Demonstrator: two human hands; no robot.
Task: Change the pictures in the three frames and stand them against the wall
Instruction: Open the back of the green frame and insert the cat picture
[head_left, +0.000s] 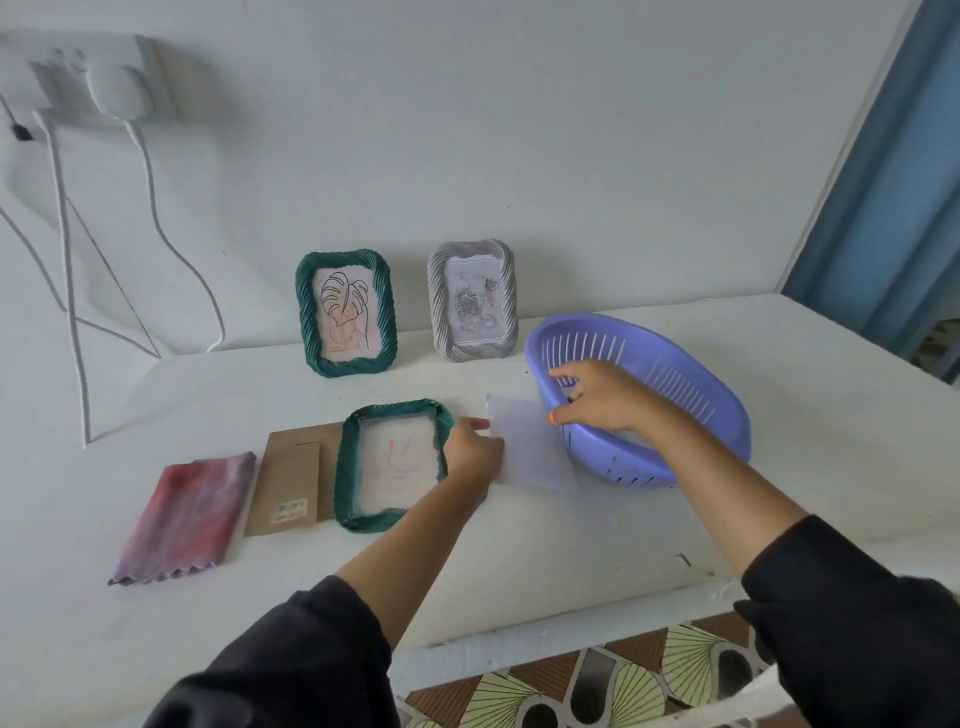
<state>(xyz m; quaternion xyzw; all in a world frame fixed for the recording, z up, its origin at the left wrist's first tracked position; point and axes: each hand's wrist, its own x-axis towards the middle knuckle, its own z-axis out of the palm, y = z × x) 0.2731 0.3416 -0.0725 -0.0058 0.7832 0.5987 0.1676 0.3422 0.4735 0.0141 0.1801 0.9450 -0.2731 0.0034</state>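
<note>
Your left hand (470, 452) pinches the edge of the thin white paper sheet (535, 457), just beside the open green ribbed frame (392, 465) lying flat on the white desk (571, 545). The sheet is limp, so it could crease or seat crooked. Your right hand (602, 397) curls at the rim of the slotted purple plastic basket (675, 374); I cannot tell whether it grips anything. A tug might tip that light basket. The brown cardboard backing (291, 478) looks stiff. The standing green ribbed frame (343, 312) and the grey ribbed frame (472, 301) lean against the wall (571, 156).
</note>
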